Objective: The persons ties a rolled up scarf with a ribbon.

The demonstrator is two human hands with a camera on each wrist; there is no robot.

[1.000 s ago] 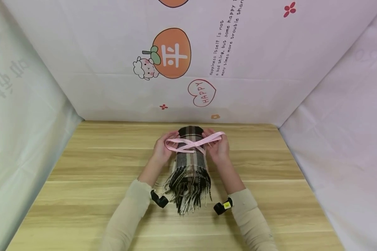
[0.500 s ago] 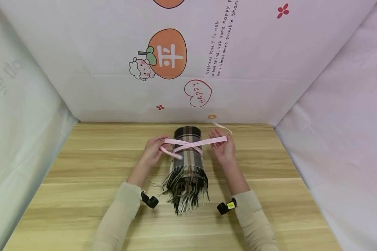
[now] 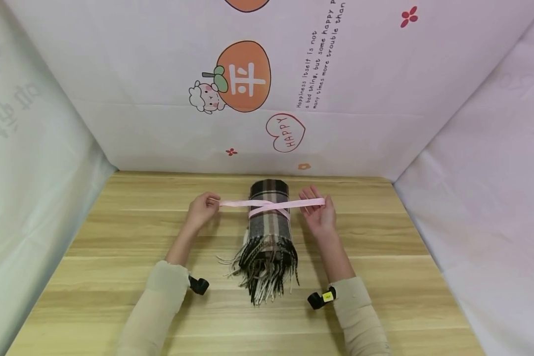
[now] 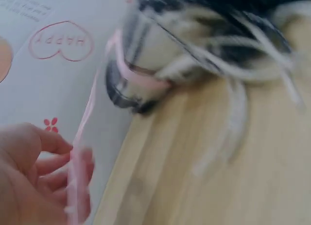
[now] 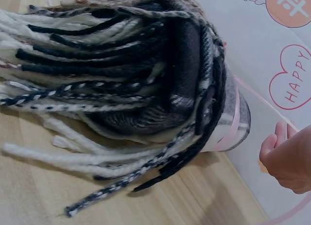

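"Left hand, in the head view, has pulled farther toward nine o'clock, pinching pink ribbon."
"And the fringed plaid scarf?"
"Rolled, between both hands, ribbon around it; right hand grips ribbon at three."
"Left wrist view?"
"Scarf at one o'clock."
"Right wrist view?"
"Hand at four."

Left wrist view, blurred fringe, cropped hand
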